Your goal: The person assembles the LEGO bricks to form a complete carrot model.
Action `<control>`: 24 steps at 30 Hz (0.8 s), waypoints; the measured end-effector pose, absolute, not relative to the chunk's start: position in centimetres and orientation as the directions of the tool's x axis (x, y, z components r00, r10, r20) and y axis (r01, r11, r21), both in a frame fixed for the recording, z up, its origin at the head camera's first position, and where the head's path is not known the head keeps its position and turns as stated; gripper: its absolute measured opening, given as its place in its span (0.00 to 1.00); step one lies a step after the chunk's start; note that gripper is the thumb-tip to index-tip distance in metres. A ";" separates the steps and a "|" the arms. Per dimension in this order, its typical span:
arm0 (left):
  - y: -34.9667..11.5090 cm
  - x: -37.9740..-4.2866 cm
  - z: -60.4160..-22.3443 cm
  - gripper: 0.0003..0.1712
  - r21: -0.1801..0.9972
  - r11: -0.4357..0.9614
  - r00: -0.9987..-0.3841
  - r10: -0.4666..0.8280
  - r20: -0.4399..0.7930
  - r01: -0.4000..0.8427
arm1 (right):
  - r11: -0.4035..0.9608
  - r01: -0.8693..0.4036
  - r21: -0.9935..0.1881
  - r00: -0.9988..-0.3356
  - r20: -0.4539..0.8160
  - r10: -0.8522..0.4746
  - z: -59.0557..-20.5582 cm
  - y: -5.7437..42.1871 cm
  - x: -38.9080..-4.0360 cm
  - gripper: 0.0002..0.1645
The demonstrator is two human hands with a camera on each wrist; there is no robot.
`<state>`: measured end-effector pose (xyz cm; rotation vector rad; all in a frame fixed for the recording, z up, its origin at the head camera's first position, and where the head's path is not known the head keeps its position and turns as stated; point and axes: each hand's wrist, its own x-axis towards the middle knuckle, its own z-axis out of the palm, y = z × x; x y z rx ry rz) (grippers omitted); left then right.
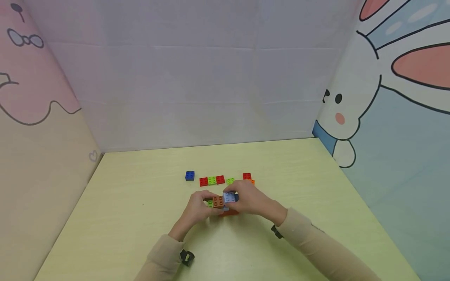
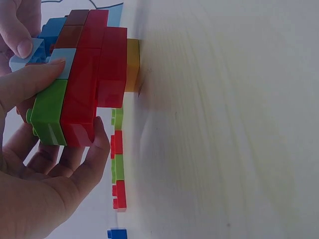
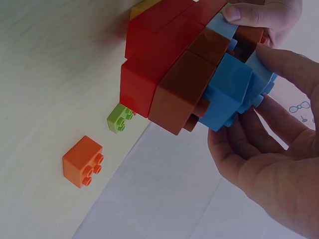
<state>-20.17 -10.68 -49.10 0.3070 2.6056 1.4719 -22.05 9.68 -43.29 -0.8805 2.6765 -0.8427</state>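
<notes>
Light-blue brick point(image 1: 229, 197) pinched in right hand point(image 1: 249, 198) at brick stack point(image 2: 82, 94); left hand point(image 1: 197, 207) grips stack. Apparently attaching step; next likely needs aligned press.

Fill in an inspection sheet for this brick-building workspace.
Surface: pale table, small dark speck left of the hands.
Job's things: multicoloured brick build between the hands; beyond it, loose blue brick, red-green-red row, green brick, red brick and orange brick.
Clutter: nothing seen.
Hands: left hand grips the build; right hand pinches a light-blue brick at its studded side; whether fully seated, cannot tell.
Cables: nothing seen.
Surroundings: pale backdrop behind, cartoon-printed panels either side.
</notes>
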 end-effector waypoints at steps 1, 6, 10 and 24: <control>-10.7 -20.2 -49.1 0.16 0.857 0.503 -0.970 0.242 -0.016 0.111 | 0.659 -0.485 -0.575 -0.800 -0.012 -0.600 -43.3 9.7 -22.1 0.19; -10.6 -20.3 -49.2 0.16 0.852 0.512 -0.970 0.241 -0.019 0.111 | 0.658 -0.473 -0.586 -0.795 -0.038 -0.606 -43.1 9.7 -22.5 0.18; -10.5 -20.4 -49.2 0.16 0.853 0.513 -0.971 0.238 -0.028 0.101 | 0.660 -0.474 -0.583 -0.787 -0.056 -0.614 -43.2 9.6 -22.7 0.17; -10.4 -20.3 -49.0 0.17 0.852 0.512 -0.968 0.248 -0.026 0.108 | 0.648 -0.427 -0.630 -0.806 -0.060 -0.589 -44.3 10.4 -22.6 0.17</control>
